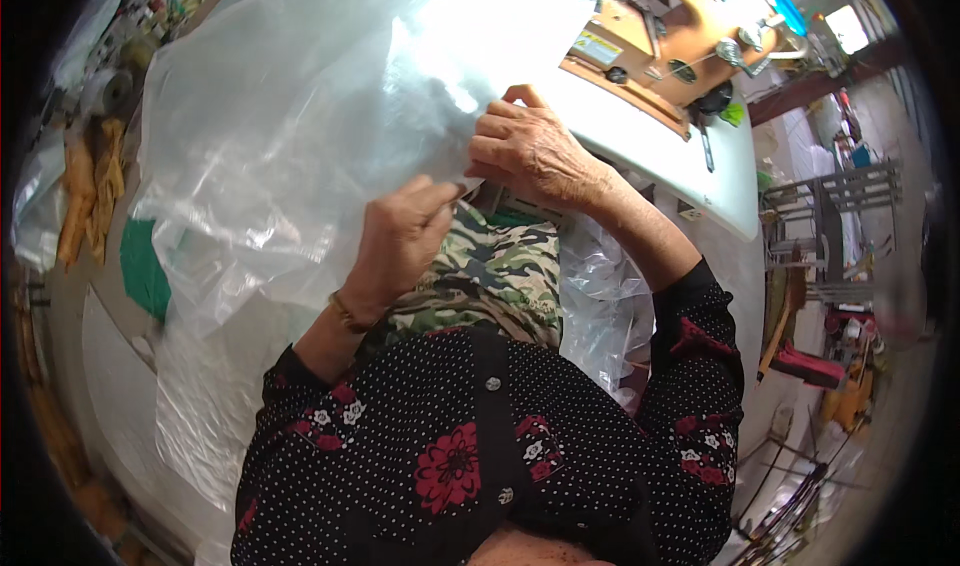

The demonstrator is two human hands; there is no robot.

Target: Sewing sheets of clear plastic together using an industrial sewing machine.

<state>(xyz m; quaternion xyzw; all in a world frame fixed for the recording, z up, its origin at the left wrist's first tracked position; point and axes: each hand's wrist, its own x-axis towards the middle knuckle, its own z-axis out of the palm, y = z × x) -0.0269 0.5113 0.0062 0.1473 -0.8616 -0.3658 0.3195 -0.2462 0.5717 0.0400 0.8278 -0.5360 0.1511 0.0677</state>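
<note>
A large translucent plastic sheet (270, 116) spreads over the table and hangs down on the left toward my lap. My right hand (535, 154) is closed at the sheet's near edge, fingers curled and pressed against the plastic. Just below and to the left of it, my left hand (400, 231) is closed in a pinch pointing right, its fingertips close to the right hand's. Whatever lies between those left fingertips is too small to make out. Camouflage-patterned cloth (500, 266) covers my lap beneath both hands.
A tan sewing machine (660, 36) stands at the back right of the white tabletop (735, 181). Near its rounded corner lies a dark slim tool (707, 148). Crumpled clear plastic (600, 291) sits right of my lap, and a green piece (146, 266) at far left.
</note>
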